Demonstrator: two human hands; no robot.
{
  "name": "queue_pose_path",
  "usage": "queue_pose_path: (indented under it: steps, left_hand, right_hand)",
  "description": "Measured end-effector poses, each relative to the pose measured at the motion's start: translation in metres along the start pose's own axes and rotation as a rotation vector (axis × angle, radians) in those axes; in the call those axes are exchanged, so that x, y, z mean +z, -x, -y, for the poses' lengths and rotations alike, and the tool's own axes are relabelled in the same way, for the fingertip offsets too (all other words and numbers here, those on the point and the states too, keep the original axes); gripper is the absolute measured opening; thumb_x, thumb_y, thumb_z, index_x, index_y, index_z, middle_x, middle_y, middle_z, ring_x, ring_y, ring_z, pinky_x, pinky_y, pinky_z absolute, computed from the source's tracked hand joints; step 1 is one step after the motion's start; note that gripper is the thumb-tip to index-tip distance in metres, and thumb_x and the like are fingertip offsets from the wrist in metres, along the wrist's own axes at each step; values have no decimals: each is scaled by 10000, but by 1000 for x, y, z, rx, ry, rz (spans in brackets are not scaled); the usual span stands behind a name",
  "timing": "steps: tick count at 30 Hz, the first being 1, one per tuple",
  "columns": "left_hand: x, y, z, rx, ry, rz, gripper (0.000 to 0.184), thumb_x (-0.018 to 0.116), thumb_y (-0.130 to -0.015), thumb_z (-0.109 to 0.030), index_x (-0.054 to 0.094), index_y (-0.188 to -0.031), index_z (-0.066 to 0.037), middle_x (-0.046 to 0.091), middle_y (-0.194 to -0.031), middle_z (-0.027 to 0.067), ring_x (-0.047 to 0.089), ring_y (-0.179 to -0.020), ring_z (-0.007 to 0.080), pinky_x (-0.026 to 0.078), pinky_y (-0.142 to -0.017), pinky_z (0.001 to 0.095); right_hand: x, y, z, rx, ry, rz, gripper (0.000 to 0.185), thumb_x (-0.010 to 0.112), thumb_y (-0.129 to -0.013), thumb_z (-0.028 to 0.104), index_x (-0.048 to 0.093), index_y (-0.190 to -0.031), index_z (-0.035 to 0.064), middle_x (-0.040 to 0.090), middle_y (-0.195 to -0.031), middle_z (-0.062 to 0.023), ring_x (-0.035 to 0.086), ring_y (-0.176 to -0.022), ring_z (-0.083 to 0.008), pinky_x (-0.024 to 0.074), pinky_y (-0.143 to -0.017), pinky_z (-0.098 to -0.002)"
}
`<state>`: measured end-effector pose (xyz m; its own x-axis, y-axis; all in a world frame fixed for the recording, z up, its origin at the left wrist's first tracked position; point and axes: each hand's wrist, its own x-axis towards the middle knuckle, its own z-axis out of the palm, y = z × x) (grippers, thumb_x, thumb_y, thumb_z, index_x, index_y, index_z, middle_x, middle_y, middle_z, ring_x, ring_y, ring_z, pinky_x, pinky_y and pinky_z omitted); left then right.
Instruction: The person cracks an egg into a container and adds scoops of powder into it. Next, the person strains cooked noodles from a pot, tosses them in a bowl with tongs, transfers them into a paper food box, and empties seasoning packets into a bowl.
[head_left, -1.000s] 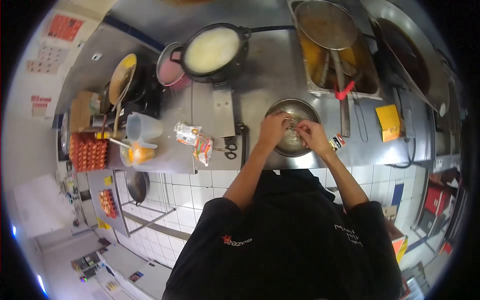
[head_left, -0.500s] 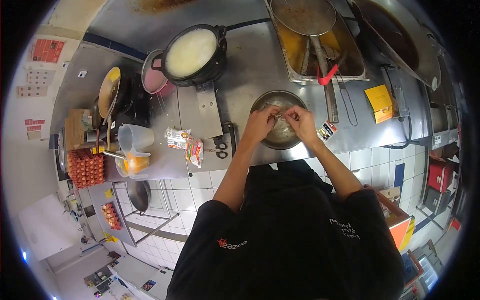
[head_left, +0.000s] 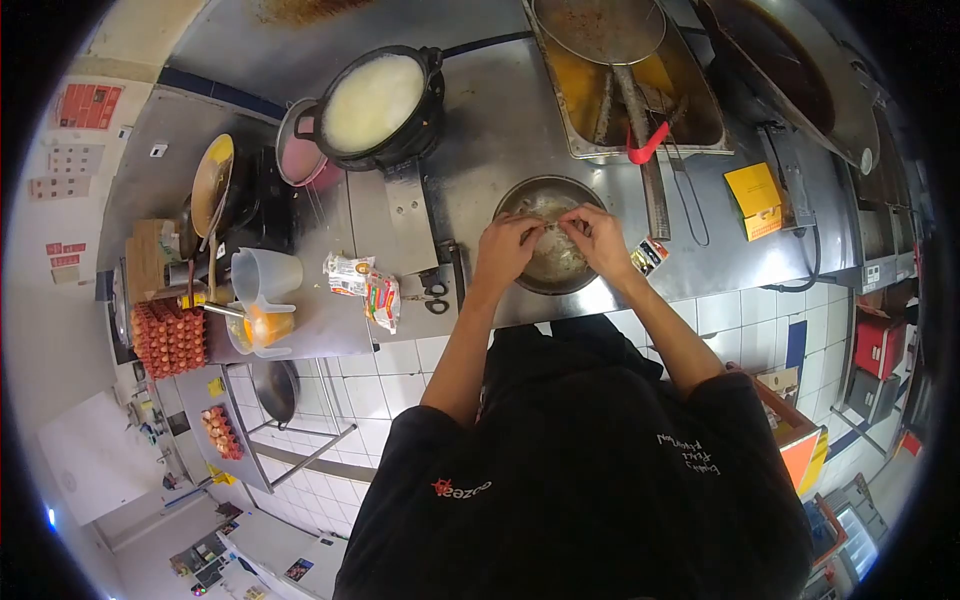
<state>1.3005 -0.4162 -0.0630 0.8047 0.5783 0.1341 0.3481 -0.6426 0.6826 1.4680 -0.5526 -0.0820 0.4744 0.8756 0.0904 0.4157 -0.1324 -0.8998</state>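
A round metal bowl [head_left: 552, 279] sits near the front edge of the steel counter. Over its left side is my left hand [head_left: 508, 246], fingers closed in a pinch. My right hand [head_left: 596, 243] is over the right side, pinching as well, its fingertips close to those of the left. Something small is between the fingertips, too tiny to make out. Beside my right hand lies a small printed packet [head_left: 649, 257]. To the left are scissors [head_left: 435, 298] and a crumpled printed bag [head_left: 368, 288].
A black pot of pale contents [head_left: 376, 104] stands at the back left. Behind the bowl is a deep oil tray [head_left: 590, 154] with a strainer [head_left: 600, 30] over it. Plastic jugs [head_left: 266, 275] and stacked egg trays [head_left: 168, 336] are at left; a yellow box [head_left: 754, 201] is at right.
The view has shifted slightly. My hands stay over the bowl; the fingers have moved a little, with the left fingertips turned more toward the right ones.
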Motion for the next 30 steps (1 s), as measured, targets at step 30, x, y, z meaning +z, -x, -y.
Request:
queue_pose_path:
  steps: [30]
  left_hand:
    - [-130,186,128,-228,-88,-496,576,816,-934,-164,613,-1436,34,721,-1318,211,738,-1117,296,624,-939,430]
  right_hand:
    - [52,19,-27,294,365,-165,149,732,-900,184,755,-1026,108,757,-1071,-146,747,-899,-372,593,-806,-507]
